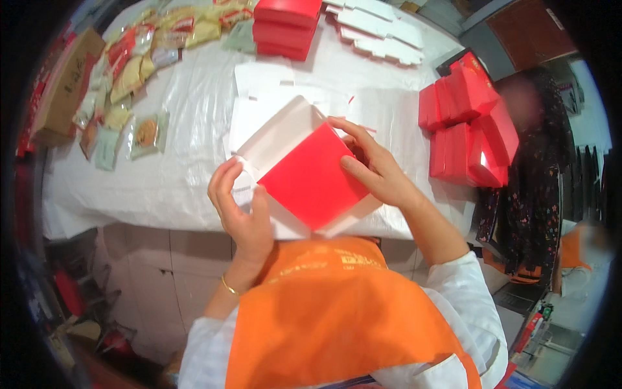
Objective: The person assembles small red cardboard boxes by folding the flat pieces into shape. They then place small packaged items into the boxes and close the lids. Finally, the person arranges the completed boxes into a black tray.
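Note:
Between my hands, over the table's near edge, is a red cardboard box (311, 178), tilted cornerwise. Its red panel faces up, and a white inner flap (282, 126) stands out along the far side. My left hand (243, 211) grips the left corner with thumb and fingers. My right hand (378, 170) holds the right side, thumb on the red panel and fingers around the far corner. Just beyond the box lie flat white cardboard blanks (259, 81), partly hidden by it.
Stacked red boxes (286, 29) stand at the far middle, beside white cardboard blanks (379, 32). More red boxes (463, 123) are piled at right, near a person in dark floral clothing (528, 188). Food packets (149, 135) and a brown carton (68, 91) lie left on the white-covered table (188, 123).

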Motion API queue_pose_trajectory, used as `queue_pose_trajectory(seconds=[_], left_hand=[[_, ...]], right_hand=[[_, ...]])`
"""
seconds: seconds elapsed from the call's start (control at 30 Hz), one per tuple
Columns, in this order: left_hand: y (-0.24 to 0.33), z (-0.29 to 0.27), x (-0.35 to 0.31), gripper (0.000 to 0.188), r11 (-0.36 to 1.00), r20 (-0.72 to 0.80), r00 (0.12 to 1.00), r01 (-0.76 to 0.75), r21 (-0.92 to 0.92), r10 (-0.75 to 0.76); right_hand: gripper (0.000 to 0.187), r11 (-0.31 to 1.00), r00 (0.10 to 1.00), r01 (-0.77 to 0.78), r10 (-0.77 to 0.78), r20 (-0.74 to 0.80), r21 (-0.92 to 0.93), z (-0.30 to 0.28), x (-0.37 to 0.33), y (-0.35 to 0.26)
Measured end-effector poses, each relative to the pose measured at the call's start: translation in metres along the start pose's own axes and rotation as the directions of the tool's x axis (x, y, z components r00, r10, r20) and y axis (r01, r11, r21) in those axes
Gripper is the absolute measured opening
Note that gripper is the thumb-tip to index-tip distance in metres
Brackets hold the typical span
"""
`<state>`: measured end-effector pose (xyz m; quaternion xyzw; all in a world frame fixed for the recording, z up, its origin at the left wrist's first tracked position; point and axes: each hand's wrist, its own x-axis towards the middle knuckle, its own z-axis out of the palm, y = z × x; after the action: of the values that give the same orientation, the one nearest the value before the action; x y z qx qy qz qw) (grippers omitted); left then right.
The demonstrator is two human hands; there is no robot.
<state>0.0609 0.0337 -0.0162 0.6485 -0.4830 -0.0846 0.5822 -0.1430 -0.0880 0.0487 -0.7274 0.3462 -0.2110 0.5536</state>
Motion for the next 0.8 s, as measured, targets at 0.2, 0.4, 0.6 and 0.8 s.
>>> queue_pose_trajectory(seconds=[0.2, 0.4, 0.6, 0.8], left_hand=[[0.002, 0.019, -0.007, 0.065, 0.779, 0.250, 0.934, 0.351, -0.520, -0.254], [0.018, 0.020, 0.013, 0.053, 0.718, 0.380, 0.883, 0.451, -0.531, -0.274], [0.027, 0.020, 0.015, 0.030, 0.807, 0.392, 0.885, 0.415, -0.419, -0.252], [0.026, 0.018, 0.009, 0.020, 0.853, 0.372, 0.894, 0.384, -0.354, -0.248]], right_hand=[[0.071, 0.983, 0.988, -0.019, 0.047, -0.146, 0.182, 0.029, -0.016, 0.023], [0.069, 0.967, 0.979, 0.022, 0.030, -0.200, 0.252, 0.021, -0.019, 0.019], [0.059, 0.928, 0.975, 0.047, 0.037, -0.217, 0.370, 0.012, -0.021, 0.024], [0.052, 0.947, 0.980, 0.030, 0.036, -0.198, 0.320, 0.005, -0.025, 0.014]])
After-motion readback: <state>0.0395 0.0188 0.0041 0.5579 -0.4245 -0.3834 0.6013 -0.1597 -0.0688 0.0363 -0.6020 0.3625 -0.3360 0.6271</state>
